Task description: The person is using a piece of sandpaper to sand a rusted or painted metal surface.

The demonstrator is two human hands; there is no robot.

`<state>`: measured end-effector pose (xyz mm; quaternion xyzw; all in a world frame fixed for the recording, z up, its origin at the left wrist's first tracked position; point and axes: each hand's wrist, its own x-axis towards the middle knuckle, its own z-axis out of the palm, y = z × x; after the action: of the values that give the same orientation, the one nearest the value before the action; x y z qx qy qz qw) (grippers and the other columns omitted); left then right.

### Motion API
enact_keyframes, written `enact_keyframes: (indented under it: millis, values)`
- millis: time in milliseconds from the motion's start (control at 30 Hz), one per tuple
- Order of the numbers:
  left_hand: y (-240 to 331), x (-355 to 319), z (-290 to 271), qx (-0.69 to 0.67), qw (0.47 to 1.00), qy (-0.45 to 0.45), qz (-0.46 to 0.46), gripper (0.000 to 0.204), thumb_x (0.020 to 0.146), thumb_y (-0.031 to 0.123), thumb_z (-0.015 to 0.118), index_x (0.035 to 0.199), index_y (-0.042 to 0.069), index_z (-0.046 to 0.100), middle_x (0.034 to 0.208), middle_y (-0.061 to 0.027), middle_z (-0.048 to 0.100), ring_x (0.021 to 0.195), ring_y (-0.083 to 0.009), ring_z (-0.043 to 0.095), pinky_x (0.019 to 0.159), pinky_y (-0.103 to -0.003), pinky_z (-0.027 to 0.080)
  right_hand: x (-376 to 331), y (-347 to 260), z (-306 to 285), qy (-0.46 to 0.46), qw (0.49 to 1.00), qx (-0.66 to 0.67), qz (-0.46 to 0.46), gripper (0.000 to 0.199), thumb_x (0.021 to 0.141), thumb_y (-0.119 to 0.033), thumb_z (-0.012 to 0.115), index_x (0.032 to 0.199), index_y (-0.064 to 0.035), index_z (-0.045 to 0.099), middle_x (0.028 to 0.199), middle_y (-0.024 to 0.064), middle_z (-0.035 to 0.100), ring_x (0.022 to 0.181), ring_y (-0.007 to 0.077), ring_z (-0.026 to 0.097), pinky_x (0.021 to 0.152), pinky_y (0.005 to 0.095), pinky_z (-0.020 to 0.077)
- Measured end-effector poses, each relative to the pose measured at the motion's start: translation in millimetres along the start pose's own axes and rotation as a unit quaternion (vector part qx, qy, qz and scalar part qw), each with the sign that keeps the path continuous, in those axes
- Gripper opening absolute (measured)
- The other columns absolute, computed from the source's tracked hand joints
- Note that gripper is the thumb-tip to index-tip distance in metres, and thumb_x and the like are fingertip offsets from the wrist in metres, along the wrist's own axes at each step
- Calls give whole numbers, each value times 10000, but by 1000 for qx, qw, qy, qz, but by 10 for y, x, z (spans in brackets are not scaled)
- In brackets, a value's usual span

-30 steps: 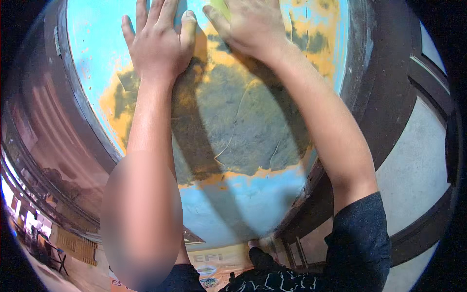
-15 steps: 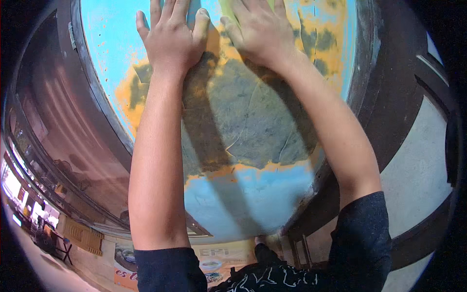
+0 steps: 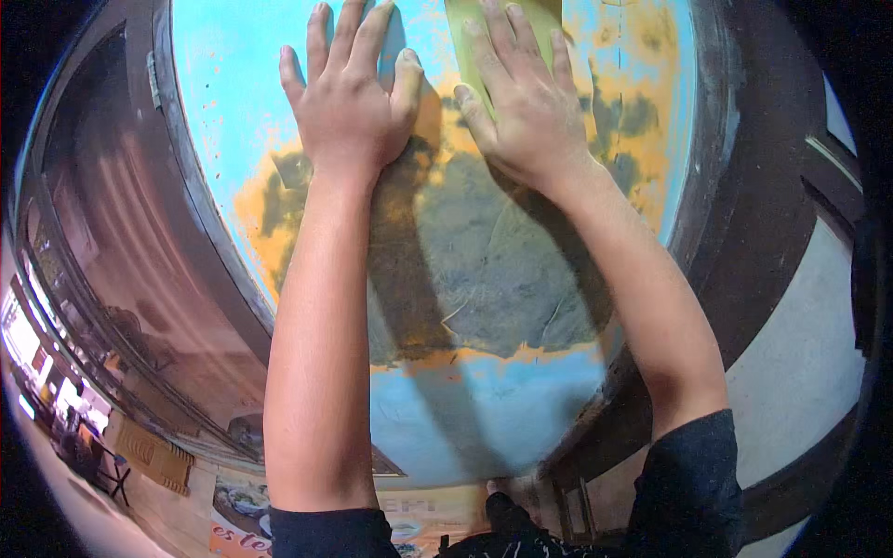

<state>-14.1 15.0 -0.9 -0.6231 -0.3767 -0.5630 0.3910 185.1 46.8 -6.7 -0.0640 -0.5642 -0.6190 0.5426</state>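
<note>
Both my hands press on a turquoise panel (image 3: 484, 409), its paint worn through to orange areas and a large dark grey-brown patch (image 3: 502, 242). My left hand (image 3: 353, 102) lies flat with fingers spread on the turquoise paint at the upper left of the patch, holding nothing. Beside it, my right hand (image 3: 535, 112) is stretched out flat over a yellow-green sheet (image 3: 462, 60) that looks like sandpaper. The sheet shows past the thumb and fingertips; its underside is hidden against the panel. Thin cracks run across the patch.
A dark frame (image 3: 712, 139) borders the panel, with a hinge (image 3: 154, 82) on the left. Reddish-brown glossy panelling (image 3: 139, 232) stands at the left, a pale wall (image 3: 800, 316) at the right. A printed banner (image 3: 242, 516) shows at the lower left.
The whole view has shifted, so the panel and both hands sit lower and further right in the picture. More of the fingers and the sheet shows. Both hands stay flat.
</note>
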Motion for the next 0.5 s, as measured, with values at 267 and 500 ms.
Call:
enact_keyframes:
  millis: [267,500]
  values:
    - [57,39,-82,6,1000,-6,-19,587,919,300,568,1491,180,521,1635,-48,421,1551,-321,298,1270,-591,129,246,225,-572,-294,910,-96,277,711,1028,-395,463,1568,52,351,1675,239,269,1563,385,231,1277,501,133]
    - [52,47,-81,-1,1000,-9,-21,574,925,283,565,1487,178,520,1642,-40,411,1555,-320,287,1271,-588,123,269,-131,-545,-292,927,-2,235,734,1047,-400,418,1581,85,283,1676,268,237,1569,403,204,1285,515,75]
